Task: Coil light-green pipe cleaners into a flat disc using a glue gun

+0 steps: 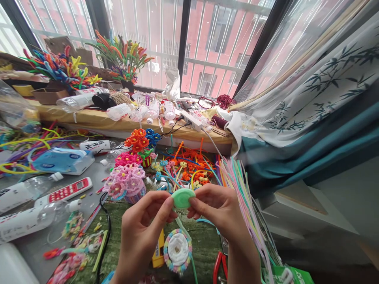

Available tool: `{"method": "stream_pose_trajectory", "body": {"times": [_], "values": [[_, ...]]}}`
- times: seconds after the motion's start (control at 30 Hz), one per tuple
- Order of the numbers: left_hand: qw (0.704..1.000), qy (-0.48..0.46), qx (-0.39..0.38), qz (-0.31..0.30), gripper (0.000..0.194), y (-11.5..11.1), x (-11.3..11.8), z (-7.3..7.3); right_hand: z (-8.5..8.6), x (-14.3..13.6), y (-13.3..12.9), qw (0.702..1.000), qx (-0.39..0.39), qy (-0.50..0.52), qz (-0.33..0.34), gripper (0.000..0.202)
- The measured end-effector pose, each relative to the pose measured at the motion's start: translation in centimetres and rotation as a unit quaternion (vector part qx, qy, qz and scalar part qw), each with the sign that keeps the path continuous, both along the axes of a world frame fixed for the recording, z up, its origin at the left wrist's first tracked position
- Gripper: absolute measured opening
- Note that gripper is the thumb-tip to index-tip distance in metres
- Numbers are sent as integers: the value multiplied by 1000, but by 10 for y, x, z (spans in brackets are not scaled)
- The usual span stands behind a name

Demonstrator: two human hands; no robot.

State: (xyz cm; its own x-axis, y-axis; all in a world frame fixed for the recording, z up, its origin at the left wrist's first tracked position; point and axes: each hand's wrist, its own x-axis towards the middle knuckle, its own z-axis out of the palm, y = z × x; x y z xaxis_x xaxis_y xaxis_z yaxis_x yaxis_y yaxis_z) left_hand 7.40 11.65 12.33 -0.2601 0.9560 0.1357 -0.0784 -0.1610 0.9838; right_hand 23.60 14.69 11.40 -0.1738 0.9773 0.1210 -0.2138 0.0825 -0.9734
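Daylight pours in through the windows (145,27) past the far edge of the surface (204,244), the brightest part of the view (the pink building (203,37) outside looks pale and hazy through the glass). Light falls softly over the surface, with faint, diffuse shadows. The fingers (162,215) and the green disc (181,200) are evenly lit and fairly crisp. Small highlights glint on the clear bottles (44,217) by the left edge. Beyond the right edge it turns dim, darkest beneath the teal curtain (296,157), where detail sinks into shadow. Wide-angle distortion slants the window frames (182,43) and stretches shapes toward the corners; fine detail there looks soft.
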Motion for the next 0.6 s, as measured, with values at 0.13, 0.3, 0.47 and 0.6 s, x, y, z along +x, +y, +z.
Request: {"method": "stream_pose_trajectory", "body": {"times": [0.13,0.3,0.47,0.6], "values": [[1000,1,0,-2,5,0,0,0,4,1,0,1000,-4,-4,11,16],[1000,0,-9,-4,5,2,-1,1,7,0,2,999,-13,12,29,16],[1000,7,-3,-16,5,8,0,1,7,-3,5,999,-27,27,27,18],[998,41,20,-48,5,20,-6,-4,3,1,8,999,-32,14,12,21]]}}
